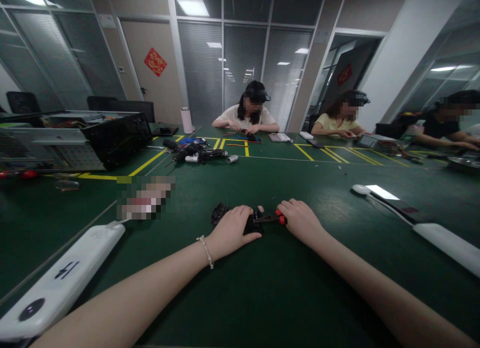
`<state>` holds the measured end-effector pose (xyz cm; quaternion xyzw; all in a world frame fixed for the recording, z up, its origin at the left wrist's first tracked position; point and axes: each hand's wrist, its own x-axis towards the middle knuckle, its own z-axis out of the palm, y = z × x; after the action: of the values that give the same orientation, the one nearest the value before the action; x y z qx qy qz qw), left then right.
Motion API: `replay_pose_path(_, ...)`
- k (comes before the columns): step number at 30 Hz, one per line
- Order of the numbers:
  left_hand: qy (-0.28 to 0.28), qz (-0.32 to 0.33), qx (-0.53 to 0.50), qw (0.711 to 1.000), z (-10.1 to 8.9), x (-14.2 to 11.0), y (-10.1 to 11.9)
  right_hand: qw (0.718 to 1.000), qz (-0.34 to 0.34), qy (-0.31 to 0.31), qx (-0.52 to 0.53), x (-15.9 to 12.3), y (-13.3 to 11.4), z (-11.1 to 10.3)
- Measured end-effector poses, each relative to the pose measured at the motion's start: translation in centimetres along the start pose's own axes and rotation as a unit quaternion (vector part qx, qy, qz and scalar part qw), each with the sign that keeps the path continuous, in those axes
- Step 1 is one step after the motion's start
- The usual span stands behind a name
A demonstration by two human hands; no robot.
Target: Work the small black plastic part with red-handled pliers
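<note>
At the middle of a dark green table (307, 293), directly in front of a seated person whose forearms reach in from the near edge, two bare hands meet over small work. From where I stand, the left hand (233, 227), with a pale bracelet (204, 251) at its wrist, lies palm down over a black part (219, 214), fingers bent across it and thumb along the near side, pinning it to the tabletop. The right hand (302, 219) is closed around the red grips of a pair of pliers (269, 219), whose dark nose points left and reaches the black part beside the left fingers; whether it bites on anything is too small to tell. Just beyond the tool lies a small pale piece (261, 208).

The step in hand looks like working at the black part with the pliers while the other hand braces it. I judge that the next move calls for a firm left hold, fingertips kept clear of the nose, and a measured squeeze.

Farther off, near the table's far side, sits a heap of black cables (197, 150), well apart from both hands
</note>
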<state>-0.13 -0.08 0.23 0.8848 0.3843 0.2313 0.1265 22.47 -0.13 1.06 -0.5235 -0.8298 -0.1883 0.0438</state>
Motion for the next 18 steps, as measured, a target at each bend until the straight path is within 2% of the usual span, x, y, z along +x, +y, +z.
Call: replay_pose_path(18,-0.008,-0.008,-0.020,1.000,0.06,0.01,-0.30,0.999,0.006,-0.029,0.032,0.33,0.15,-0.38)
